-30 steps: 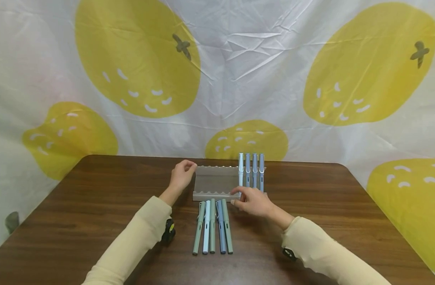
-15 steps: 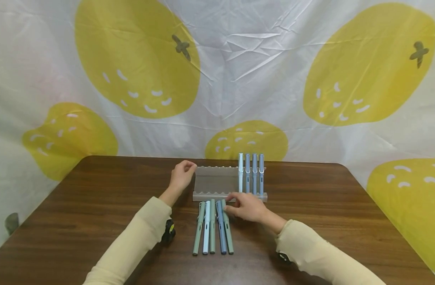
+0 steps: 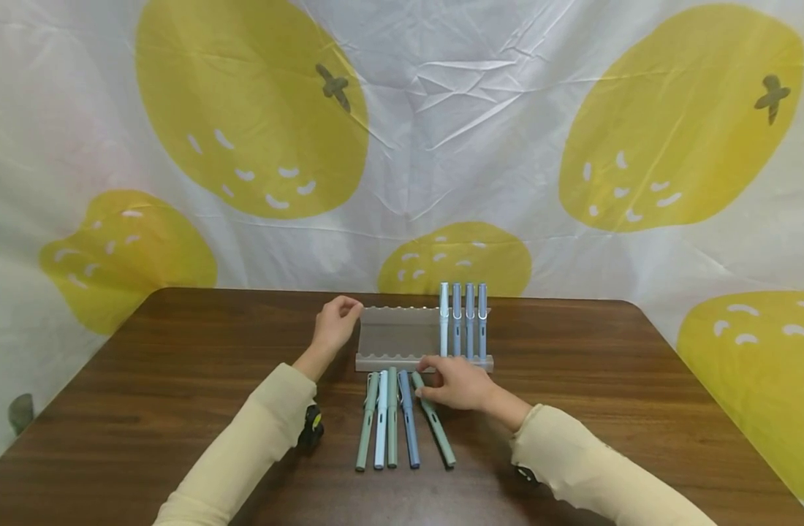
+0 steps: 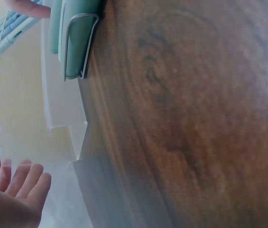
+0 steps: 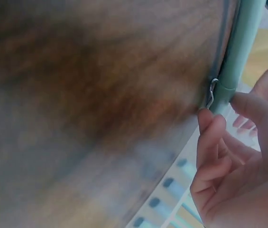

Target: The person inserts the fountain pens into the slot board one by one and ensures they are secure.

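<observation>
My right hand [image 3: 460,383] pinches the cap end of a grey-green fountain pen [image 3: 439,431] lying at a slant on the table. In the right wrist view, thumb and fingertips hold this green pen [image 5: 240,52] near its clip. Left of it lie a blue pen [image 3: 409,424], a green pen [image 3: 392,420], a light blue pen [image 3: 381,424] and another green pen [image 3: 366,424]. Behind them stands a clear notched pen rack [image 3: 398,336]. My left hand [image 3: 334,321] holds the rack's upper left corner with thumb and fingertips.
Several pens stand side by side in the rack's right part, a pale blue one [image 3: 444,314] leftmost and a darker blue one [image 3: 483,314] rightmost. The brown wooden table [image 3: 211,380] ends at a lemon-print cloth [image 3: 441,146] behind it.
My right hand has moved left and down from the rack's front to the rightmost green pen. That pen's lower end has swung right, away from the blue pen. My left hand stays in place.
</observation>
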A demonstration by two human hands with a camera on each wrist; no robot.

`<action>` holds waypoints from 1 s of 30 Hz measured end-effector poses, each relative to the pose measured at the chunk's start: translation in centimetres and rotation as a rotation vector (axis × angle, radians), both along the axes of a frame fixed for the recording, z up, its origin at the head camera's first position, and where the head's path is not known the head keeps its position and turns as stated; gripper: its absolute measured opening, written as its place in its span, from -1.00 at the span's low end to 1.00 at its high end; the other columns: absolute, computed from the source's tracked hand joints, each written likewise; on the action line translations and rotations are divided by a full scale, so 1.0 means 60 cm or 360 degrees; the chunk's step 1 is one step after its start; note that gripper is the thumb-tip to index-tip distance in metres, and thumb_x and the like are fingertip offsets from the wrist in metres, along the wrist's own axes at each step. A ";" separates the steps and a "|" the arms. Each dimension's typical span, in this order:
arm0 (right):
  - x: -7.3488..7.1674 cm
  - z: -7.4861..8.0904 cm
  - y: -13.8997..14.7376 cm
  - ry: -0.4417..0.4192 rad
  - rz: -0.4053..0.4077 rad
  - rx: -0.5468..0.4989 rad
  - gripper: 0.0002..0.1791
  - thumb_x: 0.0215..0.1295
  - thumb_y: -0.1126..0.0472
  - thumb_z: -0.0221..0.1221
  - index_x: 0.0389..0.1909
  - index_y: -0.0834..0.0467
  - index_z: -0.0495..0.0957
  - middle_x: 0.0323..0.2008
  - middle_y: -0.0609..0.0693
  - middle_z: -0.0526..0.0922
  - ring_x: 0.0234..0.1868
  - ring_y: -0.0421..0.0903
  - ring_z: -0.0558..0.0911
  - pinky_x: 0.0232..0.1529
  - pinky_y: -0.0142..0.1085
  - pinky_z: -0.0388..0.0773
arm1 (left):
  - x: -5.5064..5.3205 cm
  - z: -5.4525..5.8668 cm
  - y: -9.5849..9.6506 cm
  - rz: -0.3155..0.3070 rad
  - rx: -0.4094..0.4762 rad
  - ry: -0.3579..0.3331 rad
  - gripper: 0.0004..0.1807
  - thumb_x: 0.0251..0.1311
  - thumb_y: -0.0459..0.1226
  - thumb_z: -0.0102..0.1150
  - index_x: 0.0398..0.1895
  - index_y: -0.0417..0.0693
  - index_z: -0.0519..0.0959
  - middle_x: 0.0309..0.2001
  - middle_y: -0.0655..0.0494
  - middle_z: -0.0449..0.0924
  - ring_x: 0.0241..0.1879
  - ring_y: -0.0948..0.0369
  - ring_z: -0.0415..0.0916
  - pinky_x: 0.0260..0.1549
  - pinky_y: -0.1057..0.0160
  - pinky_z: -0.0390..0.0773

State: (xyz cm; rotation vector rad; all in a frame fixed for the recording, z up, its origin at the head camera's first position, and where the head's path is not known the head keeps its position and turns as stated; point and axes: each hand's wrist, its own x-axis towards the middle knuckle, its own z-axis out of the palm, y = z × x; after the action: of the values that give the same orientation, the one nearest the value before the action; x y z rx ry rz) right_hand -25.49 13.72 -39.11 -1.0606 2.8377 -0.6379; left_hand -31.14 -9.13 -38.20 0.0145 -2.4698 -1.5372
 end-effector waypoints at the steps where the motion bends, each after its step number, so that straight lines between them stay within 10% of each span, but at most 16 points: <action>1: -0.001 0.002 0.001 -0.0021 0.0016 0.0004 -0.62 0.12 0.11 0.17 -0.07 0.22 0.44 -0.71 -0.17 0.38 -0.73 -0.30 0.30 -0.73 -0.40 0.25 | -0.001 0.000 0.000 -0.0001 -0.0001 -0.0003 -0.78 0.20 -0.25 0.00 -0.24 -0.25 0.50 -0.17 -0.15 0.54 -0.11 -0.01 0.43 -0.14 0.05 0.39; 30: -0.011 -0.005 0.016 -0.0127 0.0128 -0.0083 -0.67 0.05 0.29 0.17 -0.13 0.25 0.43 -0.68 -0.16 0.39 -0.71 -0.30 0.30 -0.66 -0.40 0.27 | 0.007 0.005 0.001 -0.0009 -0.0017 0.0015 -0.78 0.21 -0.26 -0.01 -0.24 -0.27 0.50 -0.17 -0.16 0.53 -0.10 -0.02 0.42 -0.14 0.05 0.38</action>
State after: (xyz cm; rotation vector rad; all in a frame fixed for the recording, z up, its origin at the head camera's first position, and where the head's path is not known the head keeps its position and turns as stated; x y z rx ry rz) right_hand -26.14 14.66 -39.40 -1.1236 2.7098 -0.7338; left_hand -30.75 -9.07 -37.92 -0.0014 -2.4731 -1.5227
